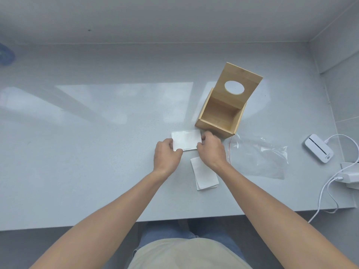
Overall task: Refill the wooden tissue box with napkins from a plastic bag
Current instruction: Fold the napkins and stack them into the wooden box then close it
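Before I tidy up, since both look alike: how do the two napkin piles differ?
The far pile lies widthwise, gripped at both ends by the left hand and right hand. The near pile lies lengthwise, untouched, under the right wrist. Both are white, flat on the counter.

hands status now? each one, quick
Left hand: closed on the left edge of the napkin stack.
Right hand: closed on the stack's right edge.

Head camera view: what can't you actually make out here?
- Blue object: cut off by the left edge, blurred.
- Right hand fingers: curled over the white napkin stack, grip hidden.
- Open wooden tissue box: floor hidden by its near wall.
- Small white device: label too small.
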